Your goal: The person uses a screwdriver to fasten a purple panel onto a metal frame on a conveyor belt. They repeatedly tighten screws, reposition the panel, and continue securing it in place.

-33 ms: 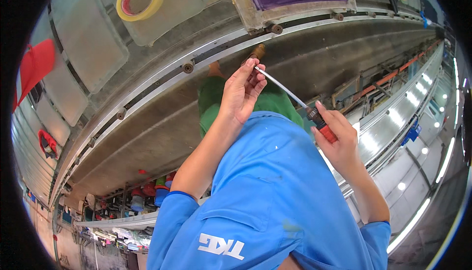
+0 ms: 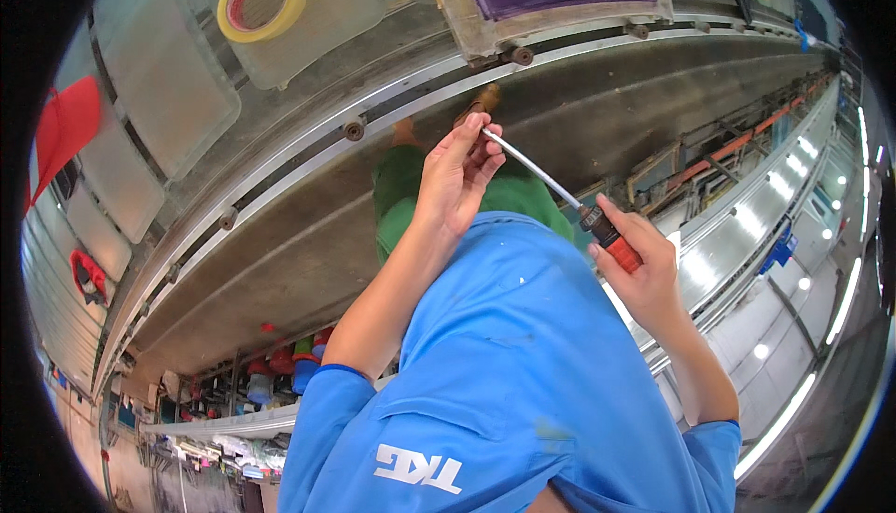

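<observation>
Below the metal rail (image 2: 411, 93), left hand (image 2: 457, 177) pinches the screwdriver (image 2: 560, 191) tip; right hand (image 2: 644, 270) grips its handle.

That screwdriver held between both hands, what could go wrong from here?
The left hand pinches the tip end of the screwdriver, while the right hand grips its red and black handle. If the right hand pushes or twists hard, the tip might jab the left fingertips. Both hands are held in the air over the floor, so a slip could drop the tool near the person's shoes.
</observation>
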### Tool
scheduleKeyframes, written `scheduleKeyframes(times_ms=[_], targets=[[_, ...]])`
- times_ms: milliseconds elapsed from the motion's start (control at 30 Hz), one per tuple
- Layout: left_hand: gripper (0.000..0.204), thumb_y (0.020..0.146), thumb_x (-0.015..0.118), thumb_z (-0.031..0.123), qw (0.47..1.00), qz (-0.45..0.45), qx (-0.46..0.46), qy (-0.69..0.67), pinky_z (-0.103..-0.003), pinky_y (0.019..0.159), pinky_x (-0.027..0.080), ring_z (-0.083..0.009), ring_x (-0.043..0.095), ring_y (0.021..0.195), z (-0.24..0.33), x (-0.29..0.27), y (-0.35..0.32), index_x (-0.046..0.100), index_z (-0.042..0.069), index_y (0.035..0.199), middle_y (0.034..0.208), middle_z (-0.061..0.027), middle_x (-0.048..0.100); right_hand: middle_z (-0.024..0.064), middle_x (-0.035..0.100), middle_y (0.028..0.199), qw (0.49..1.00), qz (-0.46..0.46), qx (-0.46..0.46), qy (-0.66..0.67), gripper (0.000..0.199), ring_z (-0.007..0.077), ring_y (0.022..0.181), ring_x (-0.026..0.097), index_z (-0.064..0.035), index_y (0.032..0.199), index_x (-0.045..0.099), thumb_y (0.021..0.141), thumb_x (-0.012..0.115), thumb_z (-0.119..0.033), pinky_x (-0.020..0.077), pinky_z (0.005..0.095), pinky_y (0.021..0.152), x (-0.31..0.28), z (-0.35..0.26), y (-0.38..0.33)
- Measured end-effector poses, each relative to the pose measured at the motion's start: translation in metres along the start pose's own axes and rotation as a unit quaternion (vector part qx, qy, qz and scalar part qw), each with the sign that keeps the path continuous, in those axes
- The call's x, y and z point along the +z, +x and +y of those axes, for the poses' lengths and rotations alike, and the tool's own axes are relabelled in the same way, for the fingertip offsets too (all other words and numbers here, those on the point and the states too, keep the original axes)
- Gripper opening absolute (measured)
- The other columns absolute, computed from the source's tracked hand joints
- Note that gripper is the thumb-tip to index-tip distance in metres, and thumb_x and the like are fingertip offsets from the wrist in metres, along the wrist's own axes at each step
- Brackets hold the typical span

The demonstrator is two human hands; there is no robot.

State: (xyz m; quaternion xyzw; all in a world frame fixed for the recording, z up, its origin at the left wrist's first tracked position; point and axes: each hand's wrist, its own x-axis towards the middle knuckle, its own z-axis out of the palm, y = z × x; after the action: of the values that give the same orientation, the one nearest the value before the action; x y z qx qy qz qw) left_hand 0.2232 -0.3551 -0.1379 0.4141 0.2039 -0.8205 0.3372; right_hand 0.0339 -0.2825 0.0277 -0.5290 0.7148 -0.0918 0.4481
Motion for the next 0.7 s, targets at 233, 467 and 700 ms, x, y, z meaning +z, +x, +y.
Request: scheduleKeyframes(times_ms=[233,467,700], targets=[[0.025,0.095,0.065,0.025,0.999,-0.046,-0.005,0.026,-0.025,0.071,0.056,-0.0097,0.061,0.075,0.006,-0.010,0.002,0.063,0.005,0.108,0.096,-0.0065,0.066,0.0034,0.065,0.090,0.867,-0.084,0.330,0.364,0.050,0.0041,0.061,0.049,-0.0060,0.135,0.056,0.088,0.071,-0.018,0.0415,0.0198,0.059,-0.003,-0.007,-0.001],[0.024,0.096,0.064,0.026,0.998,-0.032,-0.034,0.029,-0.025,0.068,0.055,-0.0107,0.060,0.074,-0.006,-0.017,0.009,0.063,0.005,0.108,0.095,-0.0054,0.066,0.0064,0.066,0.098,0.996,0.000,0.094,0.001,0.049,0.0115,0.086,0.059,-0.0040,0.133,0.055,0.088,0.069,-0.015,0.0470,0.0260,0.081,0.011,-0.020,-0.007],[0.024,0.095,0.064,0.027,0.995,-0.026,-0.076,0.061,-0.025,0.066,0.057,-0.0096,0.064,0.073,-0.008,-0.015,0.019,0.065,0.007,0.107,0.098,-0.0064,0.069,0.0142,0.060,0.100,0.987,0.006,0.145,0.073,0.051,0.0270,0.087,0.062,-0.0047,0.132,0.054,0.084,0.070,-0.015,0.0496,0.0333,0.081,0.017,-0.013,-0.006]])
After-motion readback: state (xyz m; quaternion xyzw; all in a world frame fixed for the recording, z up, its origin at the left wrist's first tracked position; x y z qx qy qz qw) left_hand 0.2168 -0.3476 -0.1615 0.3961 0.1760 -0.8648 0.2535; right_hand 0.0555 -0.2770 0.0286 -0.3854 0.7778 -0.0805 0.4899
